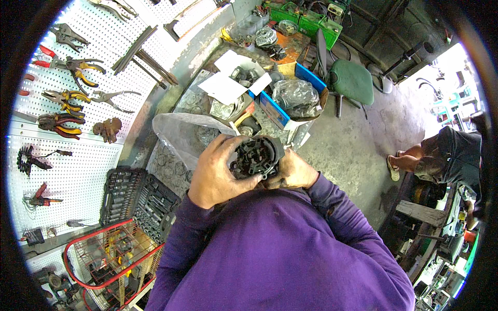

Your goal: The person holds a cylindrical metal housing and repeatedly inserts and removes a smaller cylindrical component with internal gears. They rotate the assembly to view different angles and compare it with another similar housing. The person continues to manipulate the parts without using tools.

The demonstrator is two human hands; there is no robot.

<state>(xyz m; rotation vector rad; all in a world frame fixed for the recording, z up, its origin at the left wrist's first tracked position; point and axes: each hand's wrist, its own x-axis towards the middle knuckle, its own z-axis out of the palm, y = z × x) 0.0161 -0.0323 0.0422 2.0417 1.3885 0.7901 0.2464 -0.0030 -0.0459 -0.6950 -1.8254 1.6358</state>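
Note:
Close in front of my chest I hold a round, dark metal motor housing [256, 158], its open face turned up and several small parts visible inside. My left hand [217, 171] wraps its left side, with the thumb along the near rim. My right hand [296, 171] grips the right side and underside; some of its fingers are hidden beneath. Just beyond the housing, a clear plastic bag [176, 136] lies on the cluttered workbench [165, 165]. Past that sits an open blue box [274, 110] with a plastic-wrapped part [296, 94].
An open socket set [150, 207] lies to the left, above a red-rimmed wire cart [98, 286]. Pliers [65, 98] hang on the white pegboard [98, 155]. Beyond the bench stands a green chair [351, 81]. At the right, another person [448, 155] stands beside a cluttered bench.

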